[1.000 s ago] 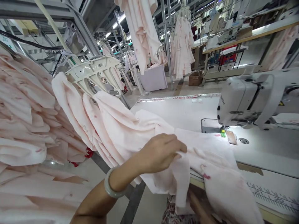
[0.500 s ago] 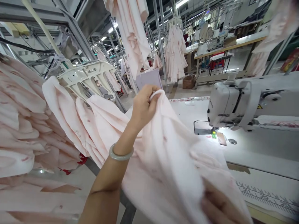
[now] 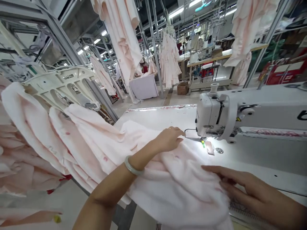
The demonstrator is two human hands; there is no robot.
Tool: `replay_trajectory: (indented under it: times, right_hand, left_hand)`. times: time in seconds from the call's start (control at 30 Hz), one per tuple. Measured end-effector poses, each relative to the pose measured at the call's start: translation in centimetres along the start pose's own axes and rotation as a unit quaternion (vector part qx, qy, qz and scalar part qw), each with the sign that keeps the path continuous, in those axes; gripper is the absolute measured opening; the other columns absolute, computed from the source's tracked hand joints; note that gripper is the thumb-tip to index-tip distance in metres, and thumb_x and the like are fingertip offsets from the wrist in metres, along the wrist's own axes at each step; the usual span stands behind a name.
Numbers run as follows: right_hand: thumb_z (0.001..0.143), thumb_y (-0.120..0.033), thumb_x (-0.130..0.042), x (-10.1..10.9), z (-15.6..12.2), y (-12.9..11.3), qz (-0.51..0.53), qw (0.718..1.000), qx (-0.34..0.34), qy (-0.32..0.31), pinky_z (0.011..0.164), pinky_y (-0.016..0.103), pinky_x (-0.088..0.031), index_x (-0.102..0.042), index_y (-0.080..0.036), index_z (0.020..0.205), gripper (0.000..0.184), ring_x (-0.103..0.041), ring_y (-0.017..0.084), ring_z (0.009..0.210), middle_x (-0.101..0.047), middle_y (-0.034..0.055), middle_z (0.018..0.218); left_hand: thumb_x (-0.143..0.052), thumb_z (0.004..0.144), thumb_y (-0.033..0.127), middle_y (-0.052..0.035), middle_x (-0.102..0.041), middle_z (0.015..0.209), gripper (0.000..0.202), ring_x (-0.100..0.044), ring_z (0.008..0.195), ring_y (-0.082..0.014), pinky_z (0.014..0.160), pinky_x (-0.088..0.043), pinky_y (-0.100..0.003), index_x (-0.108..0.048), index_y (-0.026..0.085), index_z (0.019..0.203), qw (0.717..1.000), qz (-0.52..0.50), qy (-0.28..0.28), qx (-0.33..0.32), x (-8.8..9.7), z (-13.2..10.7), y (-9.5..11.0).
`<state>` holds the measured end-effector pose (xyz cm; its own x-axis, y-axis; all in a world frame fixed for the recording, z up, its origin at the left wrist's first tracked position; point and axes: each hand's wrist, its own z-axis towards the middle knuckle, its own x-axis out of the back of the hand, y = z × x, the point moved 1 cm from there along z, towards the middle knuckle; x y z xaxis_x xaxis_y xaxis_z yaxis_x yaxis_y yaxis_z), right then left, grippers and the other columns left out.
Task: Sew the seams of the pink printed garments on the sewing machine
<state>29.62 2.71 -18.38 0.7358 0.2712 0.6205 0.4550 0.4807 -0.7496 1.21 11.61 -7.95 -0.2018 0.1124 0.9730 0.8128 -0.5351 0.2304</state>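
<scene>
Pale pink garment (image 3: 177, 188) lies bunched on white tabletop (image 3: 158, 115), just short of the sewing machine (image 3: 212, 116) head. Left hand (image 3: 169, 139) rests open on the cloth, right hand (image 3: 249, 188) likewise, neither clenched: flat contact appears to hold the fabric spread.

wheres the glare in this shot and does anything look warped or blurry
In the head view, glare washes out the table just under the sewing machine; the wide lens makes the steel posts lean apart toward the top; the left hand and right hand look fairly sharp, with no clear motion blur.
</scene>
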Motion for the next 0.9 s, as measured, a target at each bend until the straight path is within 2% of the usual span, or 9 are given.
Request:
replay_trajectory:
  times: [0.1,0.17,0.27,0.37,0.43,0.6,0.7,0.8,0.9]
  right_hand:
    - [0.114,-0.040,-0.052,1.3,1.8,0.9,-0.095,0.985,0.140,-0.044,0.079,0.036,-0.068,-0.069,-0.032,0.149,0.040,-0.081,0.028,0.097,-0.081,0.0105,0.118]
    - [0.113,-0.023,-0.048,1.8,3.7,1.1,-0.178,0.950,0.256,-0.016,0.070,0.034,-0.064,-0.061,-0.025,0.154,0.044,-0.078,0.025,0.085,-0.080,0.0084,0.104]
    - [0.111,-0.016,-0.048,1.5,5.8,1.5,-0.254,0.902,0.350,0.003,0.062,0.035,-0.055,-0.069,-0.016,0.128,0.027,-0.068,0.023,0.071,-0.072,0.0048,0.086]
    - [0.114,-0.019,-0.050,1.0,5.7,1.8,-0.253,0.900,0.354,0.002,0.062,0.035,-0.051,-0.067,-0.019,0.102,0.021,-0.065,0.022,0.071,-0.070,0.0061,0.088]
    - [0.114,-0.016,-0.049,1.0,4.9,1.7,-0.249,0.897,0.364,0.020,0.067,0.036,-0.053,-0.068,-0.018,0.107,0.021,-0.069,0.023,0.080,-0.075,0.0096,0.098]
    - [0.117,-0.015,-0.045,1.9,4.2,1.1,-0.247,0.882,0.398,0.053,0.084,0.039,-0.060,-0.069,-0.017,0.117,0.024,-0.075,0.024,0.097,-0.081,0.0126,0.117]
    - [0.118,-0.022,-0.047,2.3,4.9,1.1,-0.251,0.887,0.384,0.059,0.084,0.040,-0.064,-0.069,-0.015,0.121,0.024,-0.078,0.026,0.097,-0.082,0.0136,0.117]
    - [0.110,-0.009,-0.047,2.5,5.4,1.2,-0.227,0.908,0.348,0.052,0.089,0.037,-0.067,-0.070,-0.014,0.129,0.030,-0.079,0.024,0.104,-0.082,0.0142,0.120]
    - [0.110,-0.008,-0.046,2.4,5.1,0.8,-0.213,0.909,0.357,0.033,0.089,0.032,-0.067,-0.073,-0.016,0.119,0.030,-0.080,0.022,0.101,-0.083,0.0112,0.111]
  left_hand:
    - [-0.056,0.110,0.022,-0.0089,-0.073,0.144,0.029,-0.062,0.143,-0.0280,0.122,-0.050,-0.043,-0.072,0.022,0.135,0.998,-0.044,-0.047,-0.022,-1.7,1.7,1.4]
    - [-0.061,0.108,0.022,-0.0109,-0.073,0.142,0.026,-0.062,0.140,-0.0307,0.121,-0.050,-0.045,-0.071,0.021,0.132,0.997,-0.059,-0.056,0.003,-2.9,2.9,1.6]
    - [-0.070,0.104,0.026,-0.0133,-0.072,0.132,0.021,-0.064,0.130,-0.0318,0.114,-0.053,-0.044,-0.071,0.019,0.123,0.996,-0.070,-0.046,0.041,-4.0,4.2,1.3]
    - [-0.073,0.101,0.030,-0.0107,-0.073,0.112,0.012,-0.065,0.120,-0.0303,0.105,-0.055,-0.040,-0.070,0.019,0.098,0.993,-0.092,-0.048,0.059,-3.9,4.5,0.8]
    - [-0.073,0.099,0.029,-0.0080,-0.072,0.108,0.017,-0.066,0.115,-0.0272,0.100,-0.055,-0.035,-0.065,0.020,0.087,0.991,-0.110,-0.056,0.050,-3.4,4.4,0.6]
    - [-0.069,0.099,0.035,0.0001,-0.070,0.091,0.020,-0.065,0.086,-0.0191,0.078,-0.050,-0.029,-0.061,0.021,0.087,0.966,-0.245,-0.083,0.020,-2.6,4.4,1.6]
    - [-0.069,0.092,0.025,0.0007,-0.074,0.089,0.013,-0.069,0.090,-0.0202,0.080,-0.050,-0.028,-0.064,0.021,0.080,0.962,-0.258,-0.071,0.048,-3.4,5.1,2.2]
    - [-0.069,0.086,0.018,-0.0009,-0.079,0.094,0.007,-0.073,0.098,-0.0222,0.086,-0.053,-0.028,-0.071,0.020,0.080,0.962,-0.256,-0.058,0.078,-4.1,5.4,2.5]
    - [-0.070,0.086,0.017,-0.0016,-0.082,0.095,0.006,-0.075,0.097,-0.0222,0.091,-0.056,-0.027,-0.076,0.020,0.087,0.961,-0.253,-0.056,0.092,-4.3,4.5,2.8]
